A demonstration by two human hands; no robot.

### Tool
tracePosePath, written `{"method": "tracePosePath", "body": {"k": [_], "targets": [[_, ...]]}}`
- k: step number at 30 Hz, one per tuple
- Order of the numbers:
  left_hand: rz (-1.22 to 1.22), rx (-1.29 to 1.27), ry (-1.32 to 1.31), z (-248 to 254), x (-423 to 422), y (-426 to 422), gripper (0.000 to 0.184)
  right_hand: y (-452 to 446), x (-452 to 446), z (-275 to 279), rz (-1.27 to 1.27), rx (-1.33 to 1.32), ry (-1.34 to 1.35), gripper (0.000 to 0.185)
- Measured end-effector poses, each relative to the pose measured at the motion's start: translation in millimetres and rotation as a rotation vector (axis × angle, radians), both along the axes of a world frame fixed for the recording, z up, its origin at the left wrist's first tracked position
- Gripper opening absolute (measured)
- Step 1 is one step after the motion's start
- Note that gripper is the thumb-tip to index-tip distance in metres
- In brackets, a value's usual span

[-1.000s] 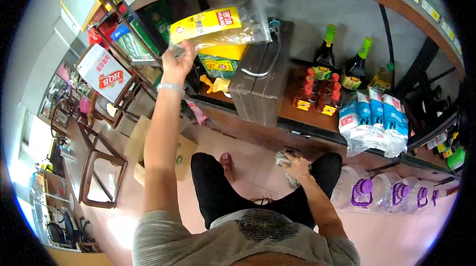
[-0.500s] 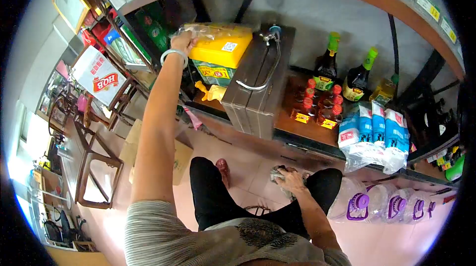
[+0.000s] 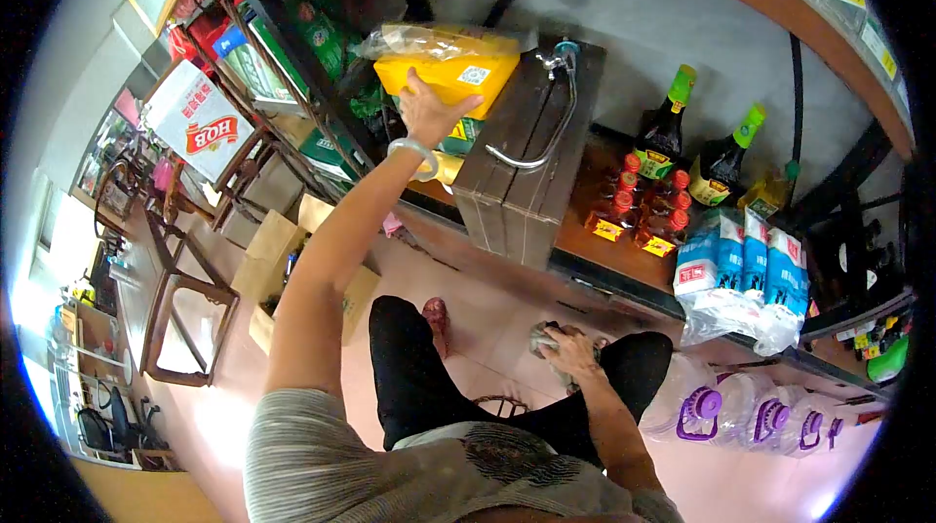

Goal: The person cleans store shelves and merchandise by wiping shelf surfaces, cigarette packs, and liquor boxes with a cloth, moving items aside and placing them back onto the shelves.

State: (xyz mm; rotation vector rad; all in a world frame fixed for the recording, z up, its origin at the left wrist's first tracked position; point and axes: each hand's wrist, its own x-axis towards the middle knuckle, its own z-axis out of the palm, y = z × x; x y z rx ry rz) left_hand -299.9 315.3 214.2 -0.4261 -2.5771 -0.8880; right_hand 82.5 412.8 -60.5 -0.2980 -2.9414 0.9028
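Observation:
My left hand (image 3: 429, 114) reaches up to a yellow package (image 3: 450, 75) wrapped in clear plastic on the shelf. Its fingers are spread against or just before the package's front; I cannot tell if they touch. A white bangle (image 3: 421, 154) circles that wrist. Directly right of the package stands a brown box (image 3: 522, 172) with a curved metal tap pipe (image 3: 546, 148) on its top. Low near my right knee, my right hand (image 3: 573, 352) is closed around a crumpled greyish cloth (image 3: 542, 338).
Right of the brown box stand small red-capped bottles (image 3: 639, 206), a dark green-capped bottle (image 3: 663, 123) and blue-white packets (image 3: 746, 260). Large clear jugs (image 3: 702, 406) with purple handles sit on the floor. An open carton (image 3: 263, 265) and a wooden chair frame (image 3: 185, 318) stand at left.
My left hand has moved from the package's upper left side to its lower front, with the fingers now spread. The view has shifted slightly. My right hand keeps its hold on the cloth.

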Motion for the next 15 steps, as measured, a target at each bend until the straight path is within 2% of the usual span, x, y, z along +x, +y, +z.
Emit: {"method": "tracePosePath", "body": {"k": [2,5,8,11,13,15], "targets": [[0.001,0.054,-0.046,-1.5,-2.0,10.0,0.126,-0.2,-1.8,-3.9,0.000,0.018,0.067,0.050],[0.000,0.107,-0.090,-4.4,-5.3,22.8,0.125,-2.4,-1.6,10.7,-0.044,-0.040,-0.034,0.044],[0.013,0.112,-0.097,-6.2,-4.4,26.5,0.125,-2.0,-1.8,8.6,-0.031,-0.041,-0.007,0.044],[0.031,0.119,-0.129,-1.9,2.4,27.6,0.123,-1.2,-3.7,35.3,-0.037,-0.076,-0.240,0.045],[0.036,0.133,-0.154,0.3,5.0,27.3,0.121,-0.3,-2.6,25.4,-0.032,-0.064,-0.145,0.045],[0.063,0.202,-0.078,-1.8,4.6,25.5,0.110,0.1,-1.8,17.1,-0.030,-0.029,-0.070,0.046]]}}
